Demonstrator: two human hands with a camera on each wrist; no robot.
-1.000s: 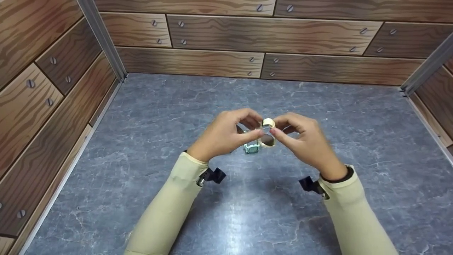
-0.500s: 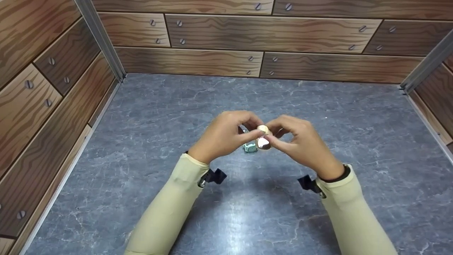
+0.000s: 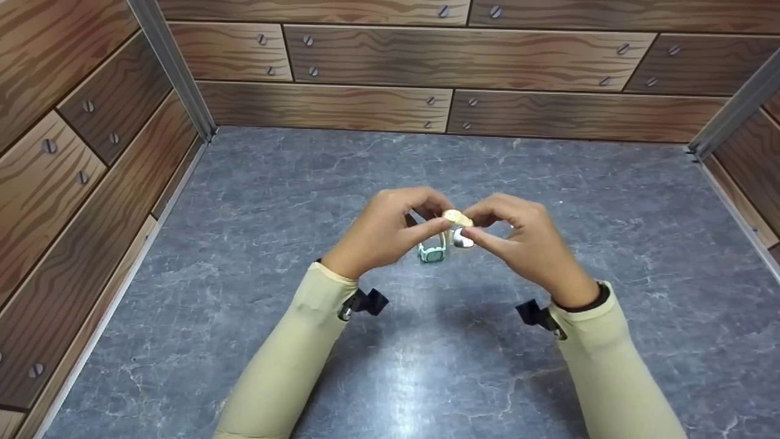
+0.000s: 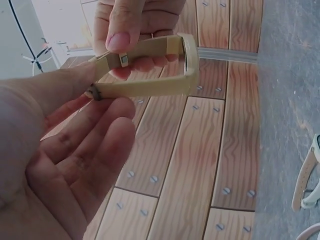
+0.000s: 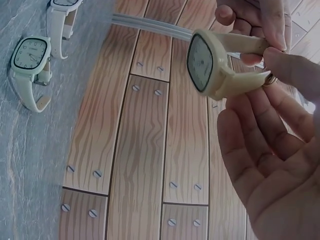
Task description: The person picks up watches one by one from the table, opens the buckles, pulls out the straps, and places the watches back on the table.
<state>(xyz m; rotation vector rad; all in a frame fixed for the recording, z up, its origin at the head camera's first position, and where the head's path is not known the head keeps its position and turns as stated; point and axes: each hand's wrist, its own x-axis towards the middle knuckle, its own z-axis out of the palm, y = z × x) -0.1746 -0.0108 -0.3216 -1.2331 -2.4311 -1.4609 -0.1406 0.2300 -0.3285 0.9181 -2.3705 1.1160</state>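
A cream wristwatch [image 3: 461, 221] is held up between both hands over the table, its strap bent into a loop. My left hand [image 3: 390, 228] pinches one part of the strap [image 4: 135, 89] between thumb and fingers. My right hand [image 3: 524, 241] pinches the strap near its metal buckle, thumb on top. The watch's square dial [image 5: 200, 61] with a dark rim faces away from me, so only the right wrist view shows it. Just beneath the hands, a mint-green watch [image 3: 432, 255] lies on the table.
A second pale watch [image 5: 64, 11] lies beyond the mint one in the right wrist view. The blue-grey marbled table [image 3: 292, 183] is walled at the back and sides by wood-patterned panels [image 3: 365, 107] with metal corner posts [image 3: 177, 67].
The cream watch has tilted between the fingers, and its shiny back now shows smaller. The hands drew together, then spread slightly again. The mint watch stayed where it was.
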